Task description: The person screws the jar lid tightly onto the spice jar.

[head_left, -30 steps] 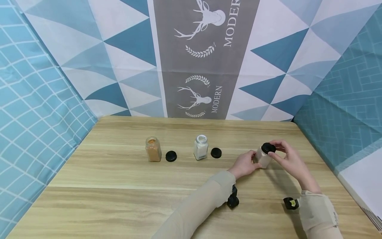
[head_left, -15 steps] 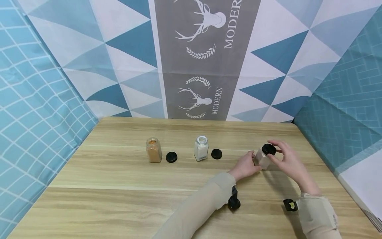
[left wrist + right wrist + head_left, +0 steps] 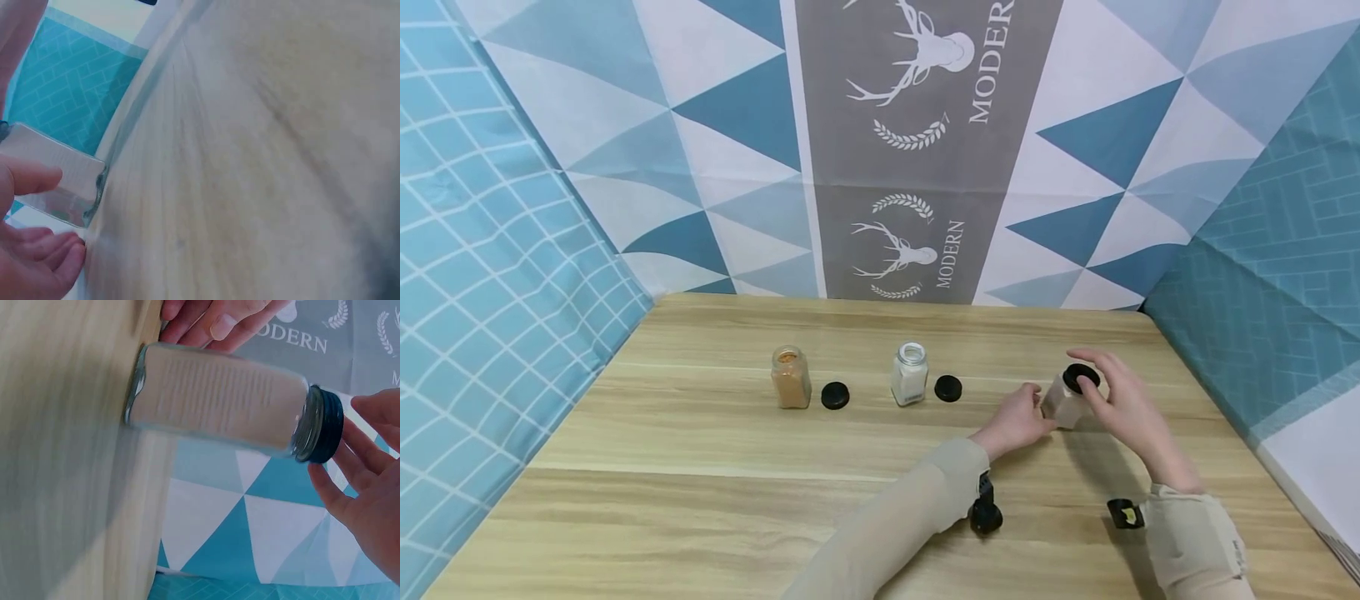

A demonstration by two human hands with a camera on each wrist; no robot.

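Observation:
A square glass jar (image 3: 1064,405) of pale powder stands on the table at the right, with a black lid (image 3: 328,425) on its neck. Glass threads show below the lid in the right wrist view. My left hand (image 3: 1018,419) holds the jar low on its body, thumb (image 3: 37,177) across one face. Around the lid, my right hand (image 3: 1123,408) has its fingers spread loosely. One fingertip (image 3: 319,472) is at the lid's edge; another digit stands slightly off it in the right wrist view.
A jar of orange powder (image 3: 792,383) and one of white powder (image 3: 910,379) stand uncapped at the left and middle. A black lid (image 3: 835,395) lies beside the first, another black lid (image 3: 948,387) beside the second. Patterned cloth (image 3: 910,167) backs the wooden table (image 3: 700,500).
My right hand's fingers have loosened around the lid, a forefinger now straighter and lifted from its edge. My left hand keeps its hold on the jar. The head view has shifted slightly.

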